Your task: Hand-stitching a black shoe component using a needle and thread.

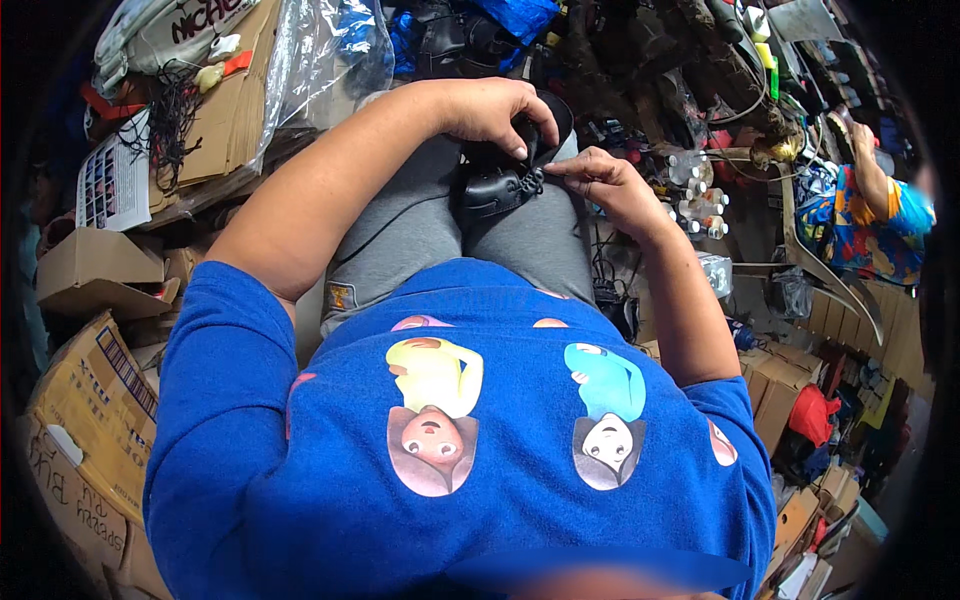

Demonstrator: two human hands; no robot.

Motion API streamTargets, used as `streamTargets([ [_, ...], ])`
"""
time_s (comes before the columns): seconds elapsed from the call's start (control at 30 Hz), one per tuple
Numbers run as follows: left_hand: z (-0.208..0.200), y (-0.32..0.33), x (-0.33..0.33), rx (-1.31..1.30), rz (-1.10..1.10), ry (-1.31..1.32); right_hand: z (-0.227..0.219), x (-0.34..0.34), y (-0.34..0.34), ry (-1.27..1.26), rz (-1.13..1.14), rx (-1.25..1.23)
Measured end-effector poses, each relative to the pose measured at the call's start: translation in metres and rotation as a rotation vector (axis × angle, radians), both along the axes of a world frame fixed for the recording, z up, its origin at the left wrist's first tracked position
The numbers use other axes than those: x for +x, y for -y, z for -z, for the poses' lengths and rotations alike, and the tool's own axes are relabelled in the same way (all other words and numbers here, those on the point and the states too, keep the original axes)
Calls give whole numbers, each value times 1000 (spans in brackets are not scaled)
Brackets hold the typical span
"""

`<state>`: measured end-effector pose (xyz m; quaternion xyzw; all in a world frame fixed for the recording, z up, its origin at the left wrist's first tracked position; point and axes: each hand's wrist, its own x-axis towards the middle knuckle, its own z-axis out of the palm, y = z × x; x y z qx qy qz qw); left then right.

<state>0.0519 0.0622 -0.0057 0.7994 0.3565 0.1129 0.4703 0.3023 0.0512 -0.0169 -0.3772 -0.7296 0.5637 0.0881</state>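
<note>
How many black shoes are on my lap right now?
1: a black shoe on the knees, under the left hand, with the right hand at its laces. Others may be hidden.

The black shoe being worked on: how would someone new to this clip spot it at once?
Start at the grey-trousered lap in the picture's middle. The black shoe rests on the knees, the left hand over its top and the right hand pinching its lace. It is the only thing both hands touch.
</note>
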Motion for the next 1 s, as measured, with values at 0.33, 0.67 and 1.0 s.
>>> streamTargets([
  [0.33,0,-4,-3,-215,3,106,-25,-11,36,169,97,412],
  [0.67,-9,0,-6,-347,32,102,-23,-8,43,189,34,695],
  [1.0,-1,-3,0,-201,15,60,-29,-9,16,168,-28,181],
])
